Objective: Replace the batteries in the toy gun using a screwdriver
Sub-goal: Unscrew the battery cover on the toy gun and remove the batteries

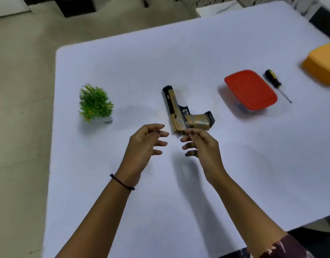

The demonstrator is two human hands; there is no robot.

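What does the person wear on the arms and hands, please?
A thin black cord bracelet circles the left wrist. A dark maroon patterned fabric sleeve covers the right upper arm. Both forearms are bare, and there are no gloves.

Cannot tell contents under red lid; cannot see all of yellow thing, cropped, or toy gun rear behind right hand.

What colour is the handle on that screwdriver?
Black with yellow accents; the head view shows the screwdriver lying right of the red-lidded container.
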